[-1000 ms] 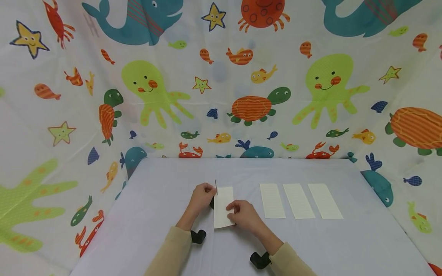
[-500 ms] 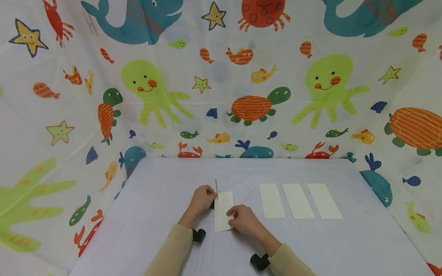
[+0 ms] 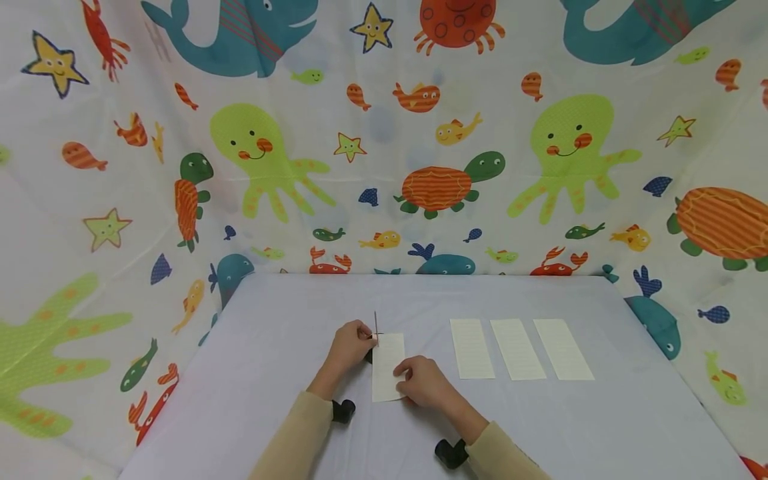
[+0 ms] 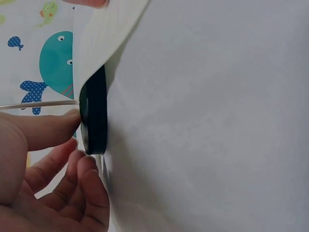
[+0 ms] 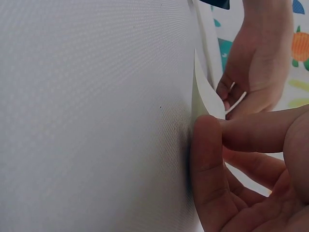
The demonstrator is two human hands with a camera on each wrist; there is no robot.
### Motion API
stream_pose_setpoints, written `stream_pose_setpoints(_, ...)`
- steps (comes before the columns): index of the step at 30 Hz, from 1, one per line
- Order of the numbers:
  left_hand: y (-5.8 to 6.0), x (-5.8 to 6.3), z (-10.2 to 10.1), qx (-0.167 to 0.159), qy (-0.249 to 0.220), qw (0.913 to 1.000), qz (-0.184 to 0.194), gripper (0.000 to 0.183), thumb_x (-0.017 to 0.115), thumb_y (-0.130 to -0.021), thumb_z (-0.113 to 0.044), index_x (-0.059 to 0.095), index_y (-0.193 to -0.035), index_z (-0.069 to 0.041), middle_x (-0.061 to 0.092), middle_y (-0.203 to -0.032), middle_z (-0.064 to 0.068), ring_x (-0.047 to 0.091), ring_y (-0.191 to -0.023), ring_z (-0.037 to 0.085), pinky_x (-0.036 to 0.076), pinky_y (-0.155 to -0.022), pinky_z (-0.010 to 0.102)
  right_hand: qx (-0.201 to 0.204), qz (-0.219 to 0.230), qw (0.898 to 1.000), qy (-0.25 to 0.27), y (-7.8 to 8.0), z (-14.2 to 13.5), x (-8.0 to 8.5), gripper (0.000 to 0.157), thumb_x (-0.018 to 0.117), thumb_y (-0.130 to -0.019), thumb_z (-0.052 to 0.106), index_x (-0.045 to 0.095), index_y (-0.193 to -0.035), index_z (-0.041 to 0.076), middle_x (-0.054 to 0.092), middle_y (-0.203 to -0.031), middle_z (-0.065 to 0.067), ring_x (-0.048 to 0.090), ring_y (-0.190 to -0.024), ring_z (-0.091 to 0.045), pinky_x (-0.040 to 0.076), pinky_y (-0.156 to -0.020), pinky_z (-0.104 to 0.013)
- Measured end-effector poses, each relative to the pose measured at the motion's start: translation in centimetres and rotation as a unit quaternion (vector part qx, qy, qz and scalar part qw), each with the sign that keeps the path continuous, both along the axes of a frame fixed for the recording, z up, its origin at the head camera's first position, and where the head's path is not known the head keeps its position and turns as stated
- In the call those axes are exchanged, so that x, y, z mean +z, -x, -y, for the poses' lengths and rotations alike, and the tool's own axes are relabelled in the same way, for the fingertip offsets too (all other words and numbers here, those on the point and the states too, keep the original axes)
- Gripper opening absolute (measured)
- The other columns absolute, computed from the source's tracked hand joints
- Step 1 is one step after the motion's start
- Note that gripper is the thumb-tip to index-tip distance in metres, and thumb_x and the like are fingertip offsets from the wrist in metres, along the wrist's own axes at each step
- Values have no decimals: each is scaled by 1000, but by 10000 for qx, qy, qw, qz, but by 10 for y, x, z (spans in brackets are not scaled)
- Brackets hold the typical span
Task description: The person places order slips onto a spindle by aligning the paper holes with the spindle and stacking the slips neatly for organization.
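My left hand [image 3: 353, 343] holds the edge of a black round base [image 4: 96, 113], its thumb near the foot of a thin upright metal rod [image 3: 376, 322]. Together they look like a paper spike. A cream slip of paper [image 3: 387, 373] leans over the base, its upper left corner right at the rod. My right hand [image 3: 423, 380] pinches the slip's lower right edge between thumb and forefinger. The right wrist view shows the paper [image 5: 207, 96] bowed upward from the pinch, and my left hand [image 5: 258, 63] behind it. Most of the base is hidden under the paper in the head view.
Three similar cream slips [image 3: 473, 349] lie in a row to the right on the white table [image 3: 288, 300]. A curtain printed with sea animals [image 3: 372, 153] hangs behind and at both sides. Black camera mounts [image 3: 451, 453] stick out at the wrists.
Over the past second the slip has moved slightly toward me, its top edge now lower beside the rod. Both hands keep nearly the same place; the last half second shows little movement.
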State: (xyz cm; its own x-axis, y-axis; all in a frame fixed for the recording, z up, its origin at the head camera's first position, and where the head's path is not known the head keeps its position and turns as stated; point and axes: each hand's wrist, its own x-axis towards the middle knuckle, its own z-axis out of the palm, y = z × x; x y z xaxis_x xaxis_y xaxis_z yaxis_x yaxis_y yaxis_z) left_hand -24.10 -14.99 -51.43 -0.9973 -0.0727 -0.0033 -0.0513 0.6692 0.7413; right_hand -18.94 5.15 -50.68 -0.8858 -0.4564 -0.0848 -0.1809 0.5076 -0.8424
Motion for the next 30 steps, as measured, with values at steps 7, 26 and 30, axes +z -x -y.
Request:
stream_pose_setpoints(7,-8,4,1,-511,312,9980,183,30,77,-85,-10,67,-113,-4,56,-105,12,53,-95,27,48,-86,47,7,72,10000,-19,-1,-1,0,21,65,-83,-4,70,-103,-3,57,-61,-1,55,-45,-11,42,-49,-27)
stream_pose_setpoints(26,-19,8,2,-848,286,9957,241,38,80,-84,-13,68,-119,-4,58,-126,17,54,-112,33,45,-101,54,430,94,9982,-411,-12,-14,13,25,70,-89,8,68,-111,-2,57,-70,-1,52,-50,-11,43,-54,-27)
stream_pose_setpoints(30,-18,7,2,-816,340,9956,296,38,79,-86,-14,67,-120,-5,57,-129,17,53,-115,33,44,-104,54,525,109,9975,-466,-15,-24,15,25,70,-89,10,68,-112,-1,58,-72,-1,54,-52,-12,44,-54,-29)
